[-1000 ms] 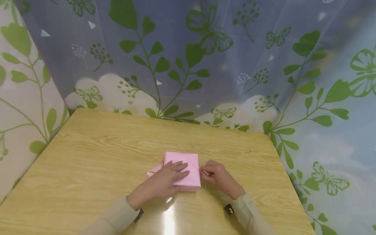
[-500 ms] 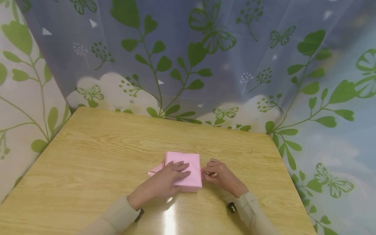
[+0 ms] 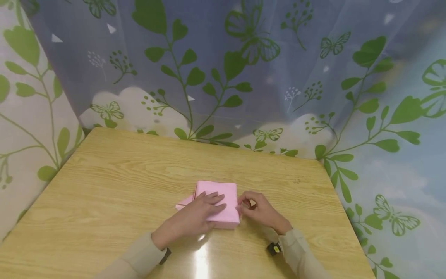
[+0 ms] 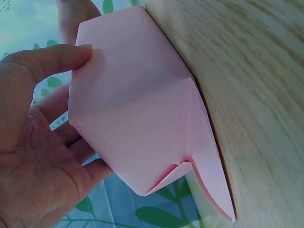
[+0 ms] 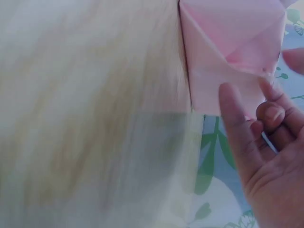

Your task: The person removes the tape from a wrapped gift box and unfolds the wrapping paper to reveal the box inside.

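Note:
A box-shaped parcel in pink paper (image 3: 228,192) lies on the table, with loose triangular flaps (image 3: 182,202) sticking out at its left end. My left hand (image 3: 189,221) rests on its top with fingers spread; in the left wrist view the thumb (image 4: 78,56) presses against the near face. At the right end, my right hand (image 3: 261,209) has curled fingers and pinches the folded paper edge. From the right wrist, that end shows slanting folds (image 5: 247,52), with fingertips (image 5: 267,88) right at the edge of one flap. The parcel's inside is hidden.
The wood-grain table (image 3: 132,166) extends around the parcel on all sides. A curtain with leaves and butterflies (image 3: 209,46) hangs along the back and both sides of the table. Black wrist straps (image 3: 274,248) show below the sleeves (image 3: 299,250).
My right hand's fingertips have shifted slightly against the parcel's right end, and the bit of pink paper seen between them is now less visible. The left hand stays in place on top.

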A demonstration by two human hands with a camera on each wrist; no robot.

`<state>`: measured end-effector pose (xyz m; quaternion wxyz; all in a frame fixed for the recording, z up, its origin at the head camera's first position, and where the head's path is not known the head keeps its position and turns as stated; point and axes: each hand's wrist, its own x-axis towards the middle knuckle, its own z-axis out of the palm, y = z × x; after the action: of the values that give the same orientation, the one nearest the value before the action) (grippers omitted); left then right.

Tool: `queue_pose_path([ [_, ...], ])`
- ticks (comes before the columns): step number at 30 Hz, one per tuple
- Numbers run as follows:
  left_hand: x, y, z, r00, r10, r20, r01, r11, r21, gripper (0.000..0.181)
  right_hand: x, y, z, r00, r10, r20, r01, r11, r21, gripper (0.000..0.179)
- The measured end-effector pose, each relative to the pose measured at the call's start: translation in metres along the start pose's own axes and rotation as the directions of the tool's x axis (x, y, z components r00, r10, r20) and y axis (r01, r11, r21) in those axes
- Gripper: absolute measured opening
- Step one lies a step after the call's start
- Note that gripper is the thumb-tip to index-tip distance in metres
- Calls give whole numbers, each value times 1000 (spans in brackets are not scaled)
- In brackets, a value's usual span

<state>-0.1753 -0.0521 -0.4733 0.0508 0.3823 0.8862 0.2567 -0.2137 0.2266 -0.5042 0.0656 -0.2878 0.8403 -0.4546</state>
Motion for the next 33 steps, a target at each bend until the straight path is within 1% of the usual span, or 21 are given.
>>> queue_pose_path([
  [2,0,0,0,1000,-4,1,4,1000,2,58,1,-1,1,1000,4,4,-4,1000,3,6],
  [6,0,1,-1,1000,-6,7,6,1000,5,57,3,-10,1,1000,-4,16,4,1000,9,7],
  [9,1,1,-1,1000,-6,8,6,1000,2,57,4,-24,-2,999,9,33,-11,998,60,8],
  [11,1,1,-2,1000,-7,7,7,1000,-3,57,4,-28,-3,999,0,46,-5,995,102,8],
  [12,1,1,-2,1000,-8,6,9,1000,-5,57,4,-28,-3,999,-3,50,-3,993,120,8],
  [14,1,2,-2,1000,-10,6,10,1000,-11,57,4,-27,-3,999,-28,47,22,992,126,11],
  [16,0,2,-2,1000,-13,7,13,1000,-9,57,4,-18,-2,997,-68,43,63,991,115,14],
  [20,-1,2,-2,1000,-9,1,9,1000,0,57,2,-9,-3,997,-74,32,73,996,44,18],
  [22,-1,2,-2,1000,-6,-3,6,1000,2,57,-1,-7,-5,999,-49,24,48,999,17,15],
  [27,-1,2,-2,1000,6,-11,-6,1000,-3,56,-10,-5,-10,998,59,-3,-59,997,-54,6],
  [30,0,1,0,1000,15,-18,-15,1000,-10,55,-13,-2,-12,994,109,2,-108,987,-118,9],
  [33,0,0,2,1000,25,-18,-26,1000,-16,56,-16,1,-15,990,140,13,-136,974,-181,13],
])
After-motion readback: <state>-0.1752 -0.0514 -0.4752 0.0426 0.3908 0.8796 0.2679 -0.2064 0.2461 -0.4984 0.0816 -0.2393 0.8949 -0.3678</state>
